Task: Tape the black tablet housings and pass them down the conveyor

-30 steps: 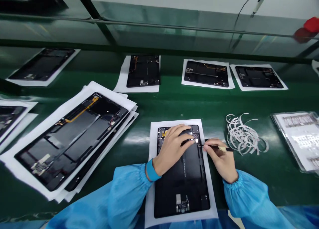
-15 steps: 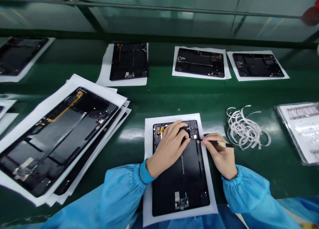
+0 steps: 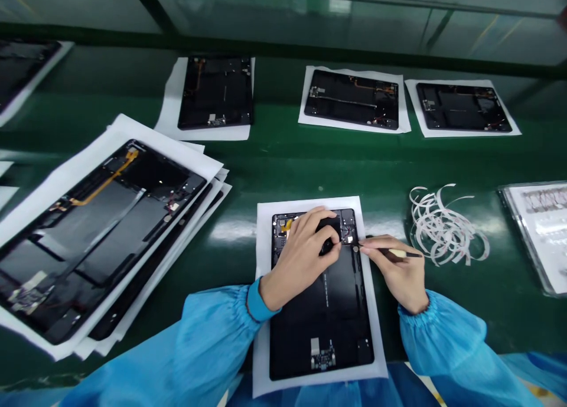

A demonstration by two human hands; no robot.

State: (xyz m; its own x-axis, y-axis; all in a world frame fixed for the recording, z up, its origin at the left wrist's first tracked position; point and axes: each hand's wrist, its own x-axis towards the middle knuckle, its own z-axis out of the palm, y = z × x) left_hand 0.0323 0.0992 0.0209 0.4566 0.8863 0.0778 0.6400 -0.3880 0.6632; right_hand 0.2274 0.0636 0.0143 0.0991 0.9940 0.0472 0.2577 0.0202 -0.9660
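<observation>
a long green-topped workbench (image 3: 283, 171) runs across the room, under a glass screen (image 3: 301, 17). at the left of the frame sits a slanted stack of white paper sheets (image 3: 133, 138), topped by a glossy black tablet panel (image 3: 106, 241) with an orange flex strip. three more black panels lie on white sheets along the top of the frame. at bottom centre, square in front of the person, a matte black tablet panel (image 3: 323, 318) rests on its own white paper sheet (image 3: 264, 247). both blue gown sleeves reach in from below. the left hand (image 3: 301, 247) lies over the panel's upper end, fingers (image 3: 319, 218) curved down around a dark piece; whether they grip it, i can't tell. the right hand (image 3: 394, 271) has its fingers (image 3: 372, 247) closed in a pencil hold on a slim black tool with a cream grip (image 3: 398, 253), its tip just beside a tiny round metal part (image 3: 355, 248). that fine work looks best done with the left hand steady, the right heel low. off to the right lie a loose tangle of white paper strips (image 3: 447, 230) and a clear sleeve of printed labels (image 3: 538, 230).
</observation>
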